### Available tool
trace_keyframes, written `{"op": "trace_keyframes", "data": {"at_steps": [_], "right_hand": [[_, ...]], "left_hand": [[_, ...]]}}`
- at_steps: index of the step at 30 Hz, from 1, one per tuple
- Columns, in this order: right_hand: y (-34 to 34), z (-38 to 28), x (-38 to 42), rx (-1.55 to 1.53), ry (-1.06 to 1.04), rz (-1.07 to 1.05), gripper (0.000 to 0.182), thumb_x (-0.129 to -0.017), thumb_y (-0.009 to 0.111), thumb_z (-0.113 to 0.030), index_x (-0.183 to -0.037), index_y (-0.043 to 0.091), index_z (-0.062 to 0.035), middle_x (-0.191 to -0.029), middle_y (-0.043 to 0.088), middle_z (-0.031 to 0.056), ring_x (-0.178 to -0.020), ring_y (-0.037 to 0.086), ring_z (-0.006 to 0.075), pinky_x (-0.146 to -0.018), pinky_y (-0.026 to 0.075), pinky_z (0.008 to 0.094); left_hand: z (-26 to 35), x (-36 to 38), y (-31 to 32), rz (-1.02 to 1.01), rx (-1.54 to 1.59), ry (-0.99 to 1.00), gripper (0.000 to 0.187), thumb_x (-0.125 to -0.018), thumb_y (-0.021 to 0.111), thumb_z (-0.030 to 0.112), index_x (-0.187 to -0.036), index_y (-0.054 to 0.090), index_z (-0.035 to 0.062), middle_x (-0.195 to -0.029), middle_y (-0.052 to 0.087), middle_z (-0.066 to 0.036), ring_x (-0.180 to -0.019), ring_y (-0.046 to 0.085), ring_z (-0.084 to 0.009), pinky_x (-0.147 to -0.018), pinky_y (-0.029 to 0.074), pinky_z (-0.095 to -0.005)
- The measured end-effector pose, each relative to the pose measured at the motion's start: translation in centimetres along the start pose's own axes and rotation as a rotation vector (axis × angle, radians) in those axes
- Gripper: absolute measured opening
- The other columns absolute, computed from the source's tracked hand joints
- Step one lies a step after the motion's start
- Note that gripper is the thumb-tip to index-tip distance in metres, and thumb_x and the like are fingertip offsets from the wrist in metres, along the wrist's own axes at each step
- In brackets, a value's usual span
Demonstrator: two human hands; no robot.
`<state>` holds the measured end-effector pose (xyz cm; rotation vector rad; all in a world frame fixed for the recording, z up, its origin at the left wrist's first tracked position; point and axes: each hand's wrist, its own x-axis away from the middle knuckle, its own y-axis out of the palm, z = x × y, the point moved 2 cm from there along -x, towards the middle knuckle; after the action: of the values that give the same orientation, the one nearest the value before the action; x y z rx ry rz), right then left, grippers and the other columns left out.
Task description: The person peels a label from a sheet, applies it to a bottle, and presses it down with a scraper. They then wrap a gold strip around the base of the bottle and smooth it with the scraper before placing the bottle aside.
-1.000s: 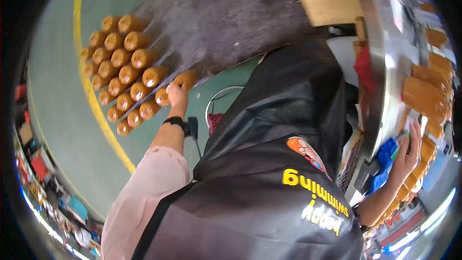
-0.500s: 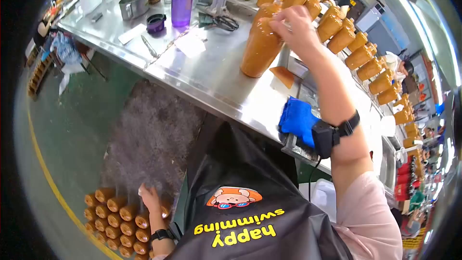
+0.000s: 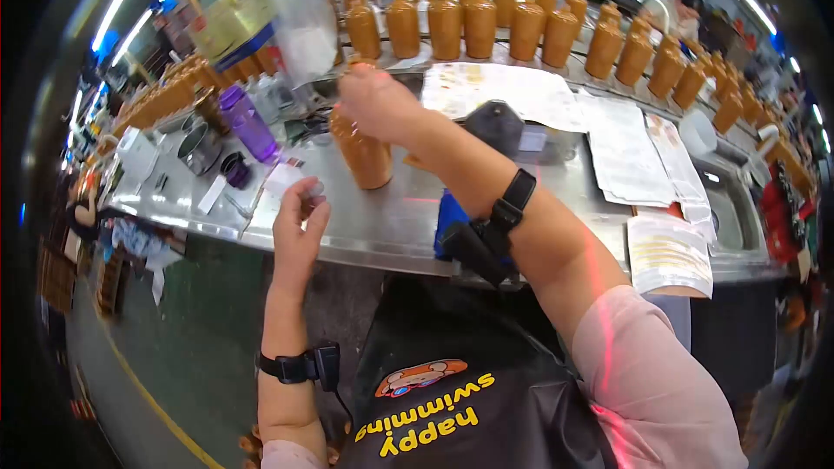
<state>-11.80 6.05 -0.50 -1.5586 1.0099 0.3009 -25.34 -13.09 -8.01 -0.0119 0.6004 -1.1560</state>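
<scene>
- Up comes the left hand (image 3: 298,230), out of the frame's lower left to left of centre; the view has swung too, carrying the right hand (image 3: 372,104) and the tall glossy brown bottle (image 3: 365,161) leftward across the picture.
- And the right hand's got it, fingers wrapped over the bottle's top, hiding the neck!
- Left hand half-curled, thumb and fingers apart, a small pale object (image 3: 315,188) at the tips; whether it's pinched there, I can't tell.
- How does this bottle handle? Stiff, I'd judge, fairly weighty, slick where the glaze shines, and likely to chip on a knock. Shoulder or mid-body looks the surer hold.
- Position check: bottle just left of frame centre, over the shiny stainless-steel counter (image 3: 400,226), leaning in the picture; base contact unclear. Right hand directly on top, left hand below and to its left, not touching.
- Upper middle, a row of similar brown bottles (image 3: 480,28) looks on.
</scene>
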Motion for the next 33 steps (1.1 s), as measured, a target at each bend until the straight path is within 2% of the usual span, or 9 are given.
{"op": "trace_keyframes", "data": {"at_steps": [4,6,7,10,15,20,25,28,33], "right_hand": [[-5.1,-2.6,4.1,-0.144,-0.149,0.099,0.017,-0.084,0.069,-0.014,-0.085,0.057,-0.0012,-0.097,0.058,0.0126,-0.091,0.058,0.0341,-0.081,0.049,0.0413],[-9.6,-2.0,5.3,-0.313,-0.154,0.147,0.018,-0.084,0.069,-0.015,-0.085,0.058,-0.0012,-0.091,0.057,0.0108,-0.087,0.058,0.0289,-0.079,0.048,0.0383],[-11.8,-1.7,6.0,-0.402,-0.159,0.167,0.018,-0.085,0.070,-0.015,-0.085,0.059,-0.0013,-0.089,0.057,0.0099,-0.085,0.058,0.0263,-0.078,0.048,0.0368],[-15.5,1.2,8.2,-0.476,0.303,-0.034,0.024,-0.095,0.061,-0.024,-0.098,0.063,-0.0002,-0.092,0.062,0.0060,-0.084,0.057,0.0142,-0.075,0.047,0.0293],[-14.6,6.5,15.9,-0.404,0.625,0.016,0.034,-0.101,0.053,-0.031,-0.113,0.060,0.0003,-0.096,0.063,0.0057,-0.082,0.058,0.0126,-0.071,0.049,0.0278],[-15.8,9.8,17.6,-0.215,0.641,-0.011,0.029,-0.102,0.051,-0.027,-0.114,0.064,-0.0042,-0.096,0.063,0.0031,-0.083,0.057,0.0096,-0.068,0.048,0.0271],[-16.6,15.0,13.8,0.000,0.519,-0.112,0.024,-0.095,0.054,-0.015,-0.113,0.068,-0.0068,-0.107,0.062,0.0149,-0.099,0.061,0.0324,-0.087,0.049,0.0378],[-13.9,20.8,12.1,0.182,0.406,-0.359,0.029,-0.092,0.052,-0.006,-0.117,0.066,-0.0052,-0.107,0.062,0.0149,-0.101,0.061,0.0321,-0.091,0.048,0.0379],[-10.1,21.2,9.8,0.433,0.603,-0.711,0.042,-0.089,0.055,-0.009,-0.122,0.068,-0.0298,-0.134,0.049,0.0093,-0.124,0.048,0.0299,-0.097,0.047,0.0475]], "left_hand": [[2.8,-4.5,2.3,-0.115,0.012,0.145,0.084,-0.082,0.075,0.037,-0.147,0.033,0.0025,-0.145,0.040,-0.015,-0.127,0.048,-0.0258,-0.108,0.036,-0.0404],[5.2,-6.3,5.7,-0.278,0.163,0.255,0.087,-0.082,0.074,0.043,-0.147,0.033,0.0025,-0.141,0.044,-0.014,-0.126,0.048,-0.0246,-0.108,0.036,-0.0390],[6.4,-6.9,7.3,-0.377,0.304,0.189,0.087,-0.082,0.073,0.044,-0.146,0.033,0.0026,-0.139,0.046,-0.014,-0.125,0.049,-0.0234,-0.108,0.037,-0.0379],[9.3,-7.2,12.0,-0.697,0.679,-0.109,0.078,-0.086,0.067,0.045,-0.143,0.036,0.0024,-0.129,0.054,-0.011,-0.117,0.055,-0.0176,-0.101,0.044,-0.0330],[6.6,-5.4,19.7,-0.619,0.829,-0.545,0.053,-0.094,0.061,0.042,-0.127,0.049,0.0018,-0.111,0.062,-0.008,-0.095,0.063,-0.0121,-0.080,0.053,-0.0273],[5.9,-7.2,21.5,-0.612,0.841,-0.628,0.056,-0.093,0.063,0.047,-0.121,0.052,-0.0003,-0.103,0.064,-0.009,-0.086,0.066,-0.0132,-0.073,0.055,-0.0274],[4.3,-7.7,21.6,-0.593,0.714,-0.635,0.058,-0.094,0.063,0.045,-0.124,0.049,-0.0027,-0.104,0.064,-0.010,-0.087,0.065,-0.0134,-0.075,0.055,-0.0278],[5.1,-6.7,20.4,-0.470,0.684,-0.550,0.058,-0.095,0.062,0.043,-0.125,0.047,-0.0036,-0.106,0.063,-0.010,-0.093,0.064,-0.0130,-0.080,0.053,-0.0276],[4.6,-8.0,20.4,-0.543,0.696,-0.593,0.061,-0.094,0.063,0.044,-0.128,0.045,-0.0042,-0.115,0.060,-0.011,-0.101,0.060,-0.0127,-0.086,0.051,-0.0281]]}}
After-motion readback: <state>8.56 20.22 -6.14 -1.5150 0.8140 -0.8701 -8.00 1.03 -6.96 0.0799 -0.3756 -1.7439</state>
